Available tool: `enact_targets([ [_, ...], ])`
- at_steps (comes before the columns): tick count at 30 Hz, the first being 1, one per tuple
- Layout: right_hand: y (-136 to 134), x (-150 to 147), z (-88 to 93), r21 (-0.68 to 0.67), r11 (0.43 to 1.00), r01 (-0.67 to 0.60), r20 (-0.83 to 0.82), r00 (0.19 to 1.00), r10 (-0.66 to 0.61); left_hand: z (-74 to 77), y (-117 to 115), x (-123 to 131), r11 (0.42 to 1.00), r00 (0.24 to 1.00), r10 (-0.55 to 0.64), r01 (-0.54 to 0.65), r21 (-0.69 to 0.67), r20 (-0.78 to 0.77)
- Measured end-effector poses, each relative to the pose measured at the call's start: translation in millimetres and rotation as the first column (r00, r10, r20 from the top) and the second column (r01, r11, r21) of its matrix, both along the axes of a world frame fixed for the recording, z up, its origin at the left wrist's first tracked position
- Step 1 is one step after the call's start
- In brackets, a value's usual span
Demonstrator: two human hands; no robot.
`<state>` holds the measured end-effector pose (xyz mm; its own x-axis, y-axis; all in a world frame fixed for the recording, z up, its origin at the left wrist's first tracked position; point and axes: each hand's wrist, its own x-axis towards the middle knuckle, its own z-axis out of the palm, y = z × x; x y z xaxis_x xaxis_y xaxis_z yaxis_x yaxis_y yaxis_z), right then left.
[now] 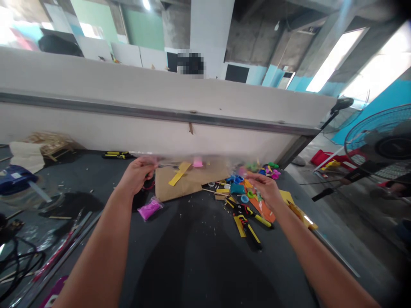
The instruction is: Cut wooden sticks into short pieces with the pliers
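A thin clear plastic sheet point(221, 161), blurred and hard to make out, stretches above the far part of the table. My left hand point(141, 174) is closed in a pinch on its left end. At the other end, my right hand point(263, 186) has thumb and fingertips pinched on the plastic. Beneath it lies a brown cardboard piece point(192, 186) with a yellow strip point(180, 173) and a small pink packet point(198, 162). A magenta packet point(150, 208) rests on the table near my left wrist.
Yellow-and-black pliers point(248, 231), a teal packet point(237, 189), orange sheets point(261, 207) and colourful moulds point(272, 172) crowd the right side. At left stand a blue-lidded container point(19, 179) and a wooden model point(53, 143). A white partition point(144, 128) backs the table; a fan point(382, 145) stands right.
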<state>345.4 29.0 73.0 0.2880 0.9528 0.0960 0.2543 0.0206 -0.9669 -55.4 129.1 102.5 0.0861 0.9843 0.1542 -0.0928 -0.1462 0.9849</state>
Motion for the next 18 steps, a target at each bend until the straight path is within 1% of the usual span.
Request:
enact_targets([
  [2, 0.7, -0.7, -6.8, 0.008, 1.000, -0.025, 0.047, 0.999, 0.025, -7.4, 8.6, -9.3, 1.000, 1.000, 0.014, -0.014, -0.009, 0.021],
  [3, -0.2, -2.4, -10.1, -0.005, 0.999, -0.038, 0.101, 0.994, 0.038, -11.9, 13.8, -15.6, 0.999, 0.999, 0.027, -0.026, -0.026, 0.021],
  [4, -1.8, -5.1, -13.1, -0.027, 0.999, -0.046, 0.173, 0.984, 0.050, -16.1, 18.8, -22.1, 0.996, 0.998, 0.069, -0.070, -0.064, -0.015],
  [5, -4.0, -9.0, -15.6, -0.050, 0.998, -0.048, 0.254, 0.966, 0.059, -19.7, 23.2, -27.7, 0.982, 0.984, 0.153, -0.161, -0.096, -0.087],
  [6, -6.4, -14.0, -17.6, -0.063, 0.997, -0.045, 0.338, 0.939, 0.064, -22.0, 26.1, -31.0, 0.952, 0.945, 0.261, -0.286, -0.111, -0.197],
  [7, -8.5, -19.9, -19.3, -0.063, 0.997, -0.045, 0.416, 0.907, 0.067, -22.9, 27.0, -30.6, 0.913, 0.877, 0.353, -0.399, -0.085, -0.326],
  [8, -10.1, -26.5, -20.9, -0.049, 0.997, -0.051, 0.482, 0.874, 0.068, -22.3, 25.3, -25.4, 0.875, 0.786, 0.429, -0.484, -0.012, -0.445],
  [9, -10.7, -33.3, -22.3, -0.029, 0.998, -0.063, 0.535, 0.842, 0.069, -20.5, 20.8, -14.7, 0.854, 0.675, 0.474, -0.508, 0.110, -0.565],
  [10, -10.4, -40.1, -23.6, -0.013, 0.997, -0.081, 0.579, 0.812, 0.074, -18.0, 13.6, 1.5, 0.865, 0.653, 0.465, -0.478, 0.152, -0.598],
  [11, -9.2, -46.3, -25.0, -0.009, 0.995, -0.102, 0.620, 0.780, 0.085, -15.7, 3.9, 22.3, 0.887, 0.641, 0.439, -0.421, 0.189, -0.629],
  [12, -7.3, -51.7, -26.2, -0.016, 0.993, -0.119, 0.657, 0.747, 0.100, -14.2, -7.3, 46.4, 0.922, 0.578, 0.385, -0.281, 0.268, -0.719],
  [13, -5.0, -56.1, -27.1, -0.026, 0.991, -0.132, 0.689, 0.716, 0.113, -14.1, -19.2, 71.7, 0.948, 0.507, 0.313, -0.114, 0.298, -0.803],
  [15, -0.8, -61.5, -27.5, -0.035, 0.988, -0.149, 0.738, 0.663, 0.126, -19.0, -41.0, 117.7, 0.943, 0.364, 0.243, 0.128, 0.307, -0.899],
  [16, 0.7, -62.5, -27.0, -0.032, 0.988, -0.153, 0.754, 0.645, 0.124, -23.8, -49.2, 135.1, 0.939, 0.293, 0.229, 0.186, 0.290, -0.928],
  [17, 1.4, -62.6, -25.9, -0.026, 0.987, -0.157, 0.765, 0.632, 0.120, -29.7, -55.2, 147.6, 0.944, 0.225, 0.199, 0.216, 0.248, -0.954],
  [18, 1.5, -62.0, -24.5, -0.021, 0.987, -0.161, 0.772, 0.624, 0.118, -36.0, -58.8, 155.3, 0.954, 0.168, 0.166, 0.221, 0.202, -0.972],
])
